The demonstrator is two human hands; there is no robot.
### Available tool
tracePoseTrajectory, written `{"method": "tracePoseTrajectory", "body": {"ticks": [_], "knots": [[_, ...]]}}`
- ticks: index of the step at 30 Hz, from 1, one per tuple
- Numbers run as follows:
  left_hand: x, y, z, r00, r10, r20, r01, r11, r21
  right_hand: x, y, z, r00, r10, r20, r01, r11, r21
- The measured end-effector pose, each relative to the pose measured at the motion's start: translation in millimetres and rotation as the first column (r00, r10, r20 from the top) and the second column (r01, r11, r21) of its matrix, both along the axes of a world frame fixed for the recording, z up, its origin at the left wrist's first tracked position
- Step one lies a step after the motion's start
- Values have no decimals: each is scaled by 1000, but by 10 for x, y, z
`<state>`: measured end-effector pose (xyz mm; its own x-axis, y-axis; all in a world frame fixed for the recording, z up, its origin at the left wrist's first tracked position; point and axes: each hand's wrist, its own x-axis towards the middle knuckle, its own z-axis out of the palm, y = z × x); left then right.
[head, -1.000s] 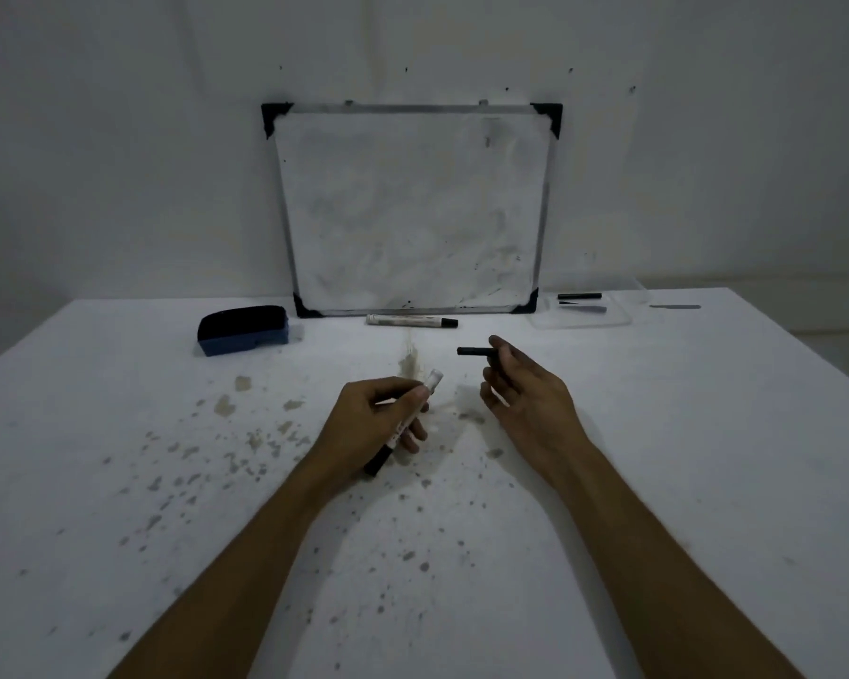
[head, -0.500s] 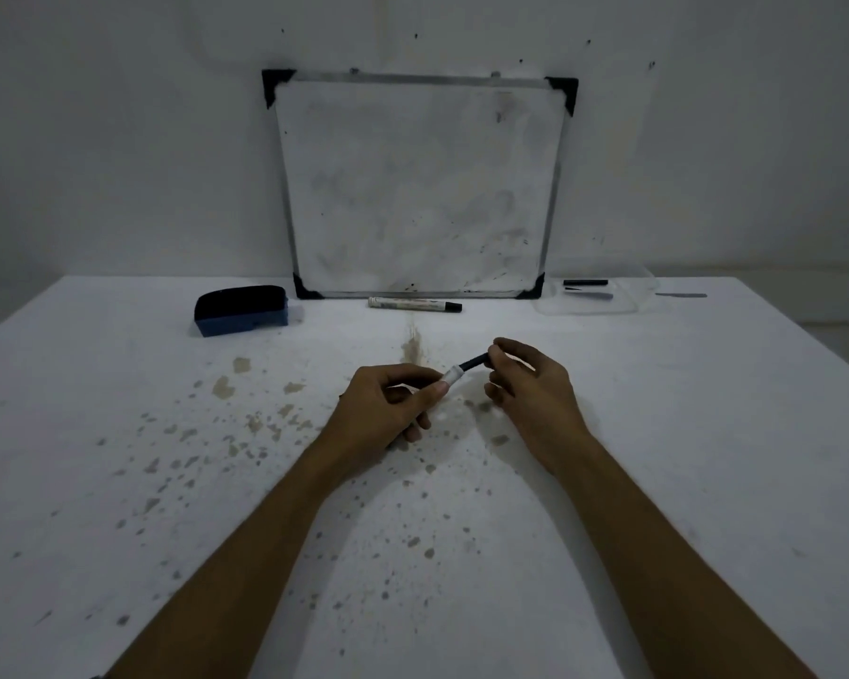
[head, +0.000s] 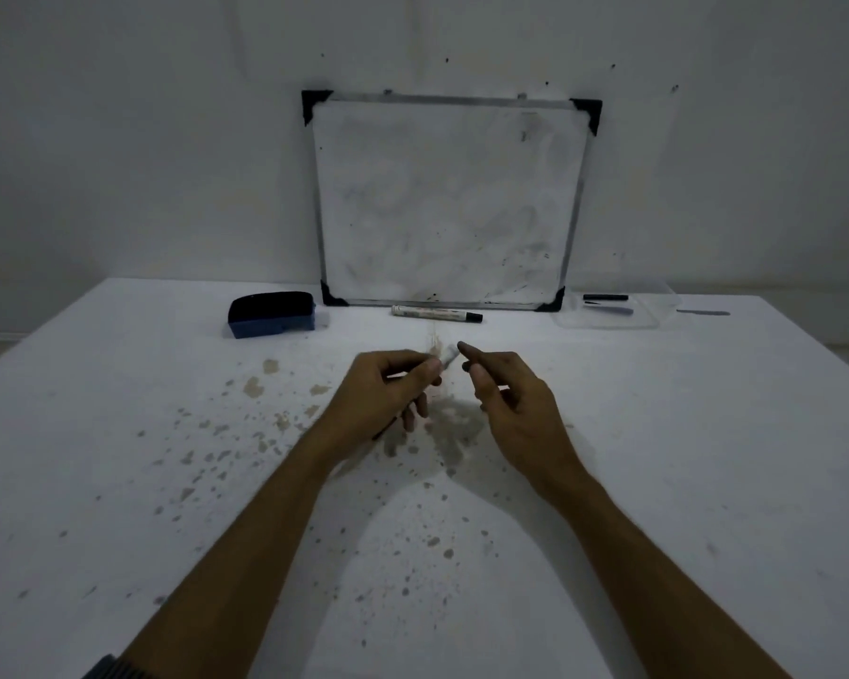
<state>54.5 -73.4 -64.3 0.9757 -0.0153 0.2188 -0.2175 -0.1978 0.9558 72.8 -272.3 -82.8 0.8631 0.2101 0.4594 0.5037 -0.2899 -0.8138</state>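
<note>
My left hand (head: 393,384) grips a whiteboard marker; only its pale end (head: 449,356) sticks out past the thumb, pointing up and right. My right hand (head: 506,399) hovers right beside that end, index finger and thumb stretched toward it, the other fingers loosely curled. The small black piece that it held earlier is not clearly visible, and motion blur hides whether the fingertips pinch anything. Both hands are just above the stained white table (head: 707,458).
A whiteboard (head: 447,203) leans on the wall at the table's back. In front of it lies a second marker (head: 436,314). A blue eraser (head: 271,314) sits to the left and a clear tray (head: 613,311) with pens to the right.
The right hand brought the black piece to the marker's pale end and pressed it there. That piece is now out of sight, and both hands stay close together.
</note>
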Motion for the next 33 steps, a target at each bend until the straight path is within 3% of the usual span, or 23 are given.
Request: {"method": "tracePoseTrajectory", "body": {"ticks": [5,9,11,13,17,20,23,25,28,30,33], "knots": [[-47,586,145,977,214,-23,-215,973,-82,19,217,-53,996,32,-83,-44,987,-153],[-58,815,88,937,332,-107,-345,929,-133,92,553,-53,996,91,4,-80,898,-432],[-14,811,92,937,259,-236,-329,882,-338,105,733,-51,989,141,43,-97,846,-525],[14,767,119,951,98,-293,-260,764,-591,106,876,-49,984,155,88,-79,822,-565],[22,655,79,959,84,-271,-216,837,-503,134,947,-59,984,152,96,-75,832,-549],[44,540,20,958,44,-284,-175,874,-454,163,763,-62,999,21,25,-9,914,-405],[76,365,-87,963,-13,-268,-104,903,-417,211,480,-74,984,-40,-172,34,999,-38],[91,210,-160,970,-13,-245,-84,921,-380,243,318,-78,945,28,-326,54,969,239],[114,78,-219,983,60,-176,-107,956,-272,266,216,-54,869,220,-443,97,802,590],[130,64,-233,988,85,-129,-111,973,-203,287,213,-42,836,278,-473,119,749,651],[124,52,-252,993,94,-73,-104,985,-139,333,217,-41,829,287,-480,66,802,593]]}}
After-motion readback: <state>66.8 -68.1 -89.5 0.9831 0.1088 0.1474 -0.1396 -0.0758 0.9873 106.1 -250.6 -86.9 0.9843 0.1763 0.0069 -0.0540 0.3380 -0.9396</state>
